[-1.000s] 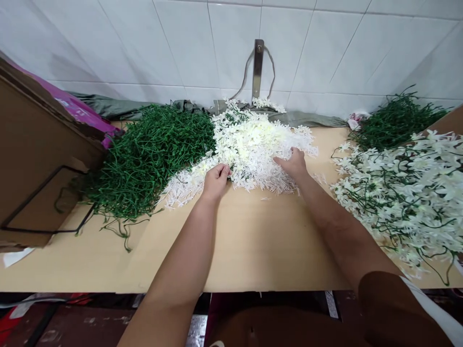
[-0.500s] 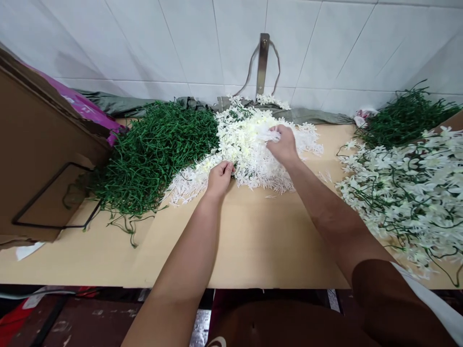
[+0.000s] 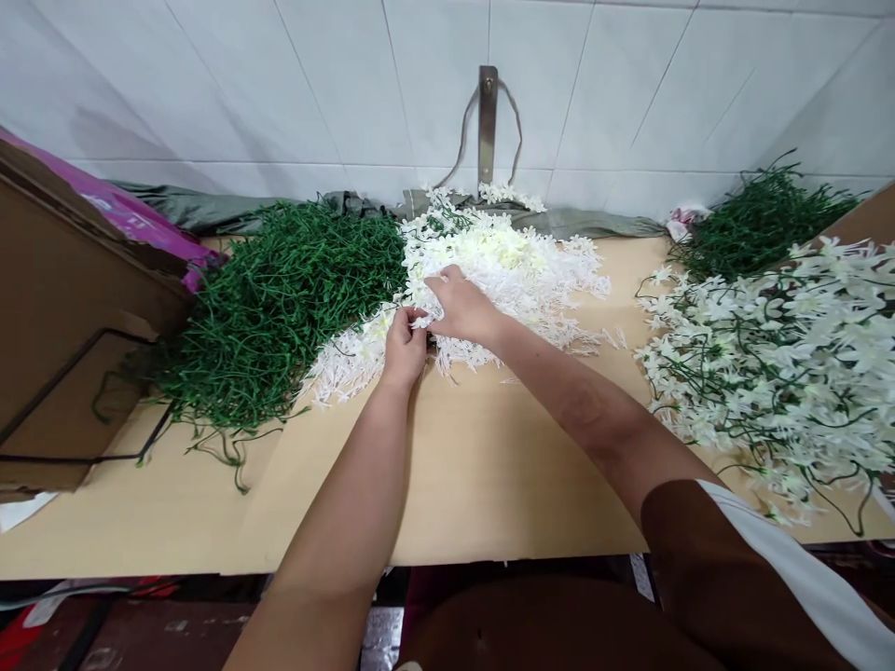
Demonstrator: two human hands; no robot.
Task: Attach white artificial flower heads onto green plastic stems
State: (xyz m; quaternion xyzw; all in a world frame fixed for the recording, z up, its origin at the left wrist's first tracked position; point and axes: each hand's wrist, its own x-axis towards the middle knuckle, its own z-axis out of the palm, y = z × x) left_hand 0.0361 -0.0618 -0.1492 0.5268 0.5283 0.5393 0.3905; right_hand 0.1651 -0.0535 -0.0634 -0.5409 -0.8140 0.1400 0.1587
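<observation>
Left hand [image 3: 404,343]: pinches a white flower piece [image 3: 422,321].
Right hand [image 3: 458,308]: grips the same piece.
Pile of white flowers [image 3: 517,270]: under both hands.

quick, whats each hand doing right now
Left hand: closed, pinching a white flower piece at the pile's edge.
Right hand: fingers curled onto the same piece.

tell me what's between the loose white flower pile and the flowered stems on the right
Head view: mostly bare tabletop separates the white flower pile from the flowered stems; only a few stray white flowers lie there.
</observation>
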